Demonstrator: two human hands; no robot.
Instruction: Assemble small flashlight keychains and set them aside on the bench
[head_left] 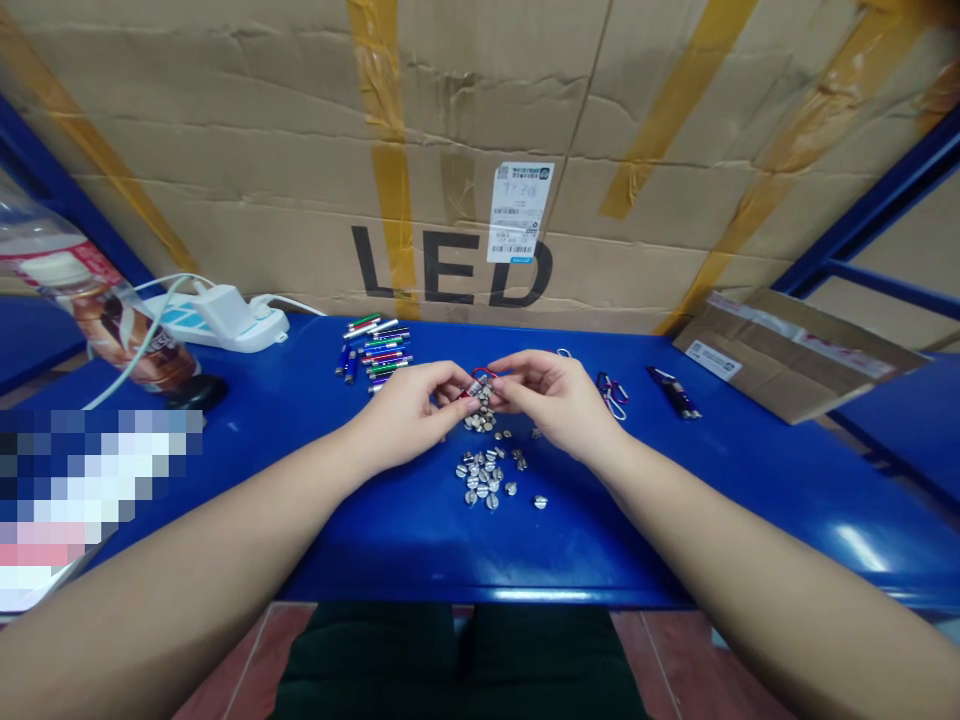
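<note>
Red clip between fingertips, slanting up rightward; left hand and right hand equally near, each grip pinched closed on it. Discs nearer bench edge.

Discs on table — tubes left, carabiners right.

Only clean read I get: black "LED" lettering on the big carton. Its white label: barcode, print too small. Sticker on small carton, brown bottle lettering: blurred.
</note>
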